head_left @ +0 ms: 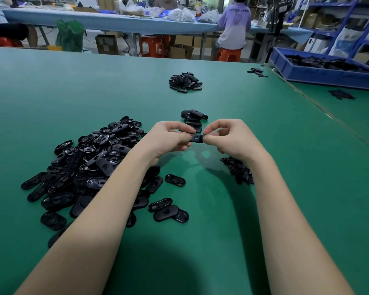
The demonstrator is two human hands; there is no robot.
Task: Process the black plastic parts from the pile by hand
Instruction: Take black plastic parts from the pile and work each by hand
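Observation:
A big pile of black oval plastic parts (87, 167) lies on the green table (73, 92), left of my forearms. One black part (197, 138) is held above the table between both hands. My left hand (168, 137) pinches its left end and my right hand (228, 138) pinches its right end. Just behind my fingers stands a small stack of black parts (193, 118). A small heap of black scraps (238, 169) lies under my right wrist.
Another pile of black parts (185, 81) sits farther back on the table. A blue crate (320, 72) full of black parts stands at the right rear. Loose parts (257, 72) lie near it. A person in a purple shirt (234, 24) sits at a far table.

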